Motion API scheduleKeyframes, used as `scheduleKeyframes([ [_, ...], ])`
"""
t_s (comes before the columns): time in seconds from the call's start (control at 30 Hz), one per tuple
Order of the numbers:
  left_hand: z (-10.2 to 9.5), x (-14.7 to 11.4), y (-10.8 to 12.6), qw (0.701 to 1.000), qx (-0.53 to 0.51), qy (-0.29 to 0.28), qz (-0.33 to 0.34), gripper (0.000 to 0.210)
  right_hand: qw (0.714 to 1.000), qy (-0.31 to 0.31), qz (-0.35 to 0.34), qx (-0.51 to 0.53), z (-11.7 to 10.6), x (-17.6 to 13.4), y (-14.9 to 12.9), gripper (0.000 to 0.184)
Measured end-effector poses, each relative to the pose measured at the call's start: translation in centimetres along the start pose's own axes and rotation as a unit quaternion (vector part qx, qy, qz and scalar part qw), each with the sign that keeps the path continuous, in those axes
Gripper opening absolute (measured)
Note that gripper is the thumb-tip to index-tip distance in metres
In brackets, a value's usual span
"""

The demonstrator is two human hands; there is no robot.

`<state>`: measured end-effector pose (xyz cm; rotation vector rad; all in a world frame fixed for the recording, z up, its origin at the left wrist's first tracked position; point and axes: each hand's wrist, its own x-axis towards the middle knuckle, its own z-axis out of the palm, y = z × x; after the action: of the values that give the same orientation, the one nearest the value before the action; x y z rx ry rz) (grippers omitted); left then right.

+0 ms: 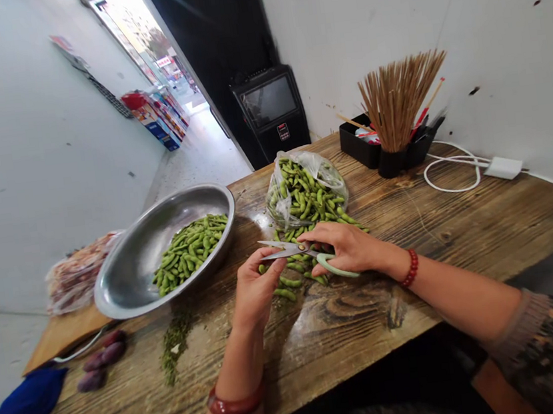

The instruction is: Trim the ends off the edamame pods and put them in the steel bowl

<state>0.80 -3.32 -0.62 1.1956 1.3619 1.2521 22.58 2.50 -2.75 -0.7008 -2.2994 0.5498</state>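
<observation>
The right hand (344,247) held the scissors (289,250) by their pale green handle, and its grip was closed around it. The blades stood slightly apart and pointed to the left hand (251,294), probably because in this way a small thing could be presented to them by the other fingers. The grip of the left hand was narrow, with thumb and fingertips beside the blades; whether a pod was pinched there, I cannot tell.

The loose pods (286,293) lay on the table (335,354) under and just beyond the hands, in front of the plastic bag (329,172), whose mouth was spread. I suppose the bag was put so near in order that pods could be reached easily. The metal basin (130,272) stood to the left, tilted, with a heap of pods (191,250) in it, perhaps to keep these apart from the others. A small pile of dark green scraps (177,347) lay nearer, below the basin.

The pods looked plump and curved, bright green, with swellings where the beans sat. Those in the basin seemed rather even in colour.
</observation>
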Motion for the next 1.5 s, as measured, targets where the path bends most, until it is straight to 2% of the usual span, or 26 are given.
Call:
scheduleKeyframes([
  [0.33, 0.4, -0.2, 0.6, 1.000, 0.021, 0.010, 0.018, 0.023, 1.000, -0.012, -0.007, 0.001, -0.1, 0.0, 0.1, 0.056],
  [0.53, 0.3, 0.0, 0.4, 0.999, 0.005, 0.024, 0.028, 0.020, 1.000, 0.005, -0.014, 0.027, 0.4, 0.1, 0.7, 0.051],
  [0.73, 0.3, 0.1, 0.7, 0.998, -0.062, 0.029, -0.001, 0.023, 0.995, 0.050, 0.054, 0.063, 0.4, 0.3, 0.5, 0.052],
  [0.83, 0.3, 0.2, 0.8, 0.993, -0.115, 0.021, -0.024, 0.024, 0.995, 0.056, 0.053, 0.062, 0.4, 0.3, 0.5, 0.052],
  [1.1, -0.1, 0.5, 0.3, 0.984, -0.172, 0.003, -0.038, 0.029, 0.999, 0.035, 0.036, 0.018, 0.2, 0.1, 0.5, 0.056],
  [1.33, 0.5, 0.3, 0.2, 0.975, -0.214, 0.007, -0.060, 0.028, 0.999, 0.010, 0.000, -0.044, 0.0, 0.0, 0.1, 0.063],
  [1.5, 1.0, 0.0, 0.1, 0.978, -0.198, -0.031, -0.062, 0.026, 0.999, 0.007, 0.001, -0.043, 0.1, -0.1, 0.2, 0.061],
])
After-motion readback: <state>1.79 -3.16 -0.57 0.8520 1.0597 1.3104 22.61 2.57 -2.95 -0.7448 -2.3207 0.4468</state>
